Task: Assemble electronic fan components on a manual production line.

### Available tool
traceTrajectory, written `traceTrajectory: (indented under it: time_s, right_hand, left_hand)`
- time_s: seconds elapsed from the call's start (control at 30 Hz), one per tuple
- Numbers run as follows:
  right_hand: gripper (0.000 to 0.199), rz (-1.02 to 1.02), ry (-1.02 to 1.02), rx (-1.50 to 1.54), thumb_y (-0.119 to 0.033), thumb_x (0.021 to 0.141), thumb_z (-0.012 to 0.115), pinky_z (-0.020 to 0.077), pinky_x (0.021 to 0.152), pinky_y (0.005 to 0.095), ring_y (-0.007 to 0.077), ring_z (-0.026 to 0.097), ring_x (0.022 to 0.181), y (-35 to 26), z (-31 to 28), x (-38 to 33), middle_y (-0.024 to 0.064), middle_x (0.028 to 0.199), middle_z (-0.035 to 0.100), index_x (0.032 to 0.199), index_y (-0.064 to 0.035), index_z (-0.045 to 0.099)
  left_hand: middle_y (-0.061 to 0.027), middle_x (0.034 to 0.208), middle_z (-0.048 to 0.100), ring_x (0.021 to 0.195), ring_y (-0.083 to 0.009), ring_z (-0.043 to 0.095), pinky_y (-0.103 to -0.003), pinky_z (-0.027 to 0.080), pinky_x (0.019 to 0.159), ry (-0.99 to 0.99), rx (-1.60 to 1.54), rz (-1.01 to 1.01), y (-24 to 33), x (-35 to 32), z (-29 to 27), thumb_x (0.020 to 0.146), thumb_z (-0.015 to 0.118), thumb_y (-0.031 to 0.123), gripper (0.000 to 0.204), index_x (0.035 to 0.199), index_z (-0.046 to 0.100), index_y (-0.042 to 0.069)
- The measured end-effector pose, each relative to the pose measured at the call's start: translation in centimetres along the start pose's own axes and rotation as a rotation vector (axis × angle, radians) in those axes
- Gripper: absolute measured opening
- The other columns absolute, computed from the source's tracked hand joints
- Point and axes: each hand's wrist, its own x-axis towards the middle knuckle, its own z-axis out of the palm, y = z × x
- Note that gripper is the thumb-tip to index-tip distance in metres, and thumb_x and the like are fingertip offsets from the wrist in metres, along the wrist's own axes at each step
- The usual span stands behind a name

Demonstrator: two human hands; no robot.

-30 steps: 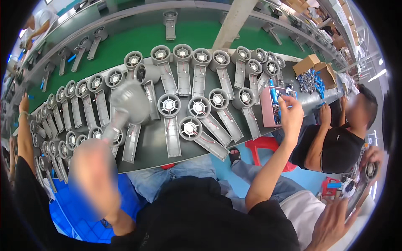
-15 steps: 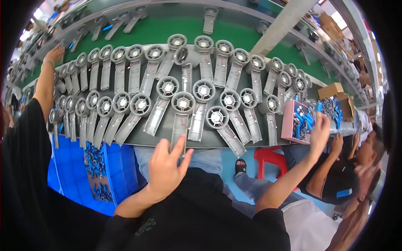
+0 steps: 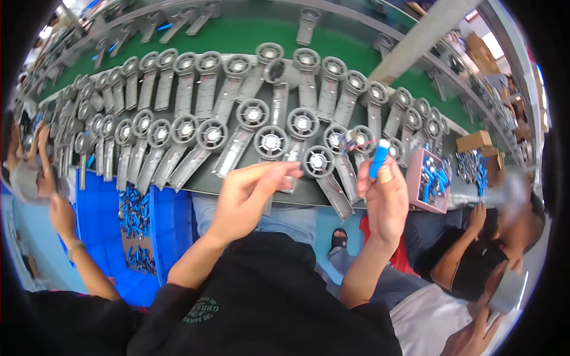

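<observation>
Right hand point(image 3: 386, 199) pinches a blue cylinder point(image 3: 379, 160), while the left hand point(image 3: 243, 199), near a grey fan point(image 3: 271, 143), grips something or nothing, I can't tell.

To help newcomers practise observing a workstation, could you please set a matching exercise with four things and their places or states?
1. Right hand
2. Pink box
3. Blue bins
4. Green surface

A. Lower than the table, on the left
B. Beyond the table, bearing some grey parts
C. Holding a blue cylinder
D. Right of both hands, with blue pieces inside

Pairs: 1-C, 2-D, 3-A, 4-B
</observation>
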Motion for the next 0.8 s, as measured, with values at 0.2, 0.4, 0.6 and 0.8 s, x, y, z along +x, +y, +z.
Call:
traceTrajectory:
  time_s: [0.2,0.4,0.6,0.8]
  right_hand:
    - [0.019,0.103,-0.199,-0.100,-0.015,0.101,0.051,0.0454,0.070,0.0240,0.0124,0.059,0.079,3.8,3.8,-1.1,0.0109,0.100,0.063,0.115,-0.0027,0.052]
    - [0.019,0.084,-0.255,-0.265,-0.009,0.095,0.059,0.0450,0.069,0.0241,0.0118,0.058,0.075,5.0,5.1,-1.8,0.0075,0.095,0.064,0.112,0.0005,0.059]
    - [0.011,-0.199,-0.045,-0.807,0.000,0.087,0.065,0.0378,0.056,0.0221,0.0072,0.048,0.062,6.1,5.3,-0.5,0.0024,0.080,0.056,0.098,0.0010,0.067]
    - [0.012,-0.159,-0.003,-0.838,-0.001,0.088,0.065,0.0348,0.052,0.0211,0.0051,0.043,0.058,6.9,5.7,-0.3,0.0009,0.078,0.054,0.099,-0.0001,0.068]
  left_hand:
    - [-0.0169,0.108,0.068,0.098,-0.0189,0.065,-0.033,0.052,0.088,0.091,-0.522,-0.173,-1.3,-0.2,0.9,0.095,0.058,0.007,0.032,0.125,0.059,-0.005]
    - [-0.0173,0.112,0.067,0.095,-0.0201,0.067,-0.033,0.052,0.090,0.263,-0.718,0.003,-1.9,-1.1,-1.5,0.094,0.057,0.003,0.026,0.118,0.060,-0.006]
    - [-0.0094,0.090,0.066,0.060,-0.0137,0.063,-0.030,0.047,0.049,0.067,0.453,0.178,-2.6,-1.5,-3.3,0.085,0.064,0.006,0.025,0.110,0.063,0.003]
    - [-0.0064,0.071,0.052,0.056,-0.0269,0.061,-0.037,0.049,0.048,-0.113,0.952,0.307,-4.3,-0.4,-1.1,0.078,0.069,0.011,0.026,0.104,0.067,0.012]
